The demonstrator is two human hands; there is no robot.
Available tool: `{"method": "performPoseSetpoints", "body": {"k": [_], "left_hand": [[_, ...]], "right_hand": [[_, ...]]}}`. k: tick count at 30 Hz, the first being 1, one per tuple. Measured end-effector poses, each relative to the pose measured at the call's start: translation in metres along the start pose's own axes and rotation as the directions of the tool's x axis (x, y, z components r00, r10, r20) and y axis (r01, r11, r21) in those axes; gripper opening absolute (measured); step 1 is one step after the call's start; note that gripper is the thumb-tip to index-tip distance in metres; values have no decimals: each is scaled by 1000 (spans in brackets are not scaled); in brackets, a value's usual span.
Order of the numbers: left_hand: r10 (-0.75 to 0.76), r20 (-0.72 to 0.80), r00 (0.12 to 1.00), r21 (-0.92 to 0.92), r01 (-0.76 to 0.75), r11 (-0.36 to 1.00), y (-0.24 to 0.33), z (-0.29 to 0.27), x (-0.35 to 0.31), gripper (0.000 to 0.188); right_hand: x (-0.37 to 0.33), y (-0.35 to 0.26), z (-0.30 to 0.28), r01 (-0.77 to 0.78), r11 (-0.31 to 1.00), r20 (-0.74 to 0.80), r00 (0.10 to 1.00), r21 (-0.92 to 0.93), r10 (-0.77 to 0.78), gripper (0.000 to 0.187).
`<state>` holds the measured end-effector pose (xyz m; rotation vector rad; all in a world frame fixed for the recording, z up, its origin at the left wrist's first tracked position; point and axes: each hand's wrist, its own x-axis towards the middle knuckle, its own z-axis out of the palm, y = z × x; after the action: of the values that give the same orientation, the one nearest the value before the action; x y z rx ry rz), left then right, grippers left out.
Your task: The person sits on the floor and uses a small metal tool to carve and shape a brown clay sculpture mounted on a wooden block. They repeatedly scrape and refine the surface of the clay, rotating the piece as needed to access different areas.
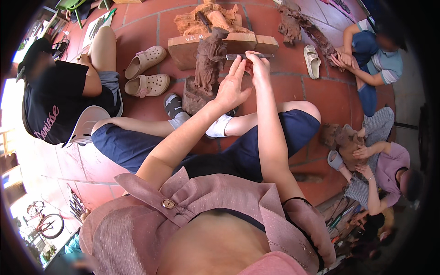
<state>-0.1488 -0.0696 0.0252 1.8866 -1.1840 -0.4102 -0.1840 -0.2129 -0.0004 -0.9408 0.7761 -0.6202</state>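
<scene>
A dark brown carved wooden figure [207, 62] stands upright on its rough base [195, 98], between my feet. Pinched in my right hand [258, 68] is a thin, flat, dark metal tool [233, 57], held roughly level just right of the figure's upper part. Whether it is a file or a chisel blade I cannot tell. My left hand [232, 89] is open, its fingers stretched out and pointing up to the tool's left part. The fingertips lie at or very near the tool; actual contact cannot be made out.
Behind the figure, a larger orange-brown carving [211, 20] rests on a thick wooden block [183, 46]. Beige clogs [146, 85] sit to the left, a pale sandal [312, 62] to the right. People sit on both sides; two at the right handle carvings [350, 149]. Red tiles [293, 91] cover the floor.
</scene>
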Motion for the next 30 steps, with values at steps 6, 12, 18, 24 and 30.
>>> {"method": "performPoseSetpoints", "body": {"k": [6, 12, 18, 24, 30], "left_hand": [[-55, -18, 998, -19, 55, 998, -6, -5, 13, 89], [-3, -39, 999, -38, 2, 999, -7, -17, 23, 87], [23, -36, 999, -106, -27, 994, -16, -9, 22, 87], [28, -49, 998, -66, -32, 997, -19, -12, 18, 86], [7, -65, 998, -123, -15, 992, -7, -11, 26, 88]], "right_hand": [[26, -3, 11, -74, 981, 145, 984, -179, 100, 9], [35, -9, 27, 149, 947, 168, 980, -286, -104, 10], [27, -5, 17, 60, 977, 139, 990, -203, -32, 7], [23, -6, 19, 69, 978, 85, 995, -198, -53, 6], [13, -14, 22, 75, 980, 81, 995, -182, -61, 7]]}}
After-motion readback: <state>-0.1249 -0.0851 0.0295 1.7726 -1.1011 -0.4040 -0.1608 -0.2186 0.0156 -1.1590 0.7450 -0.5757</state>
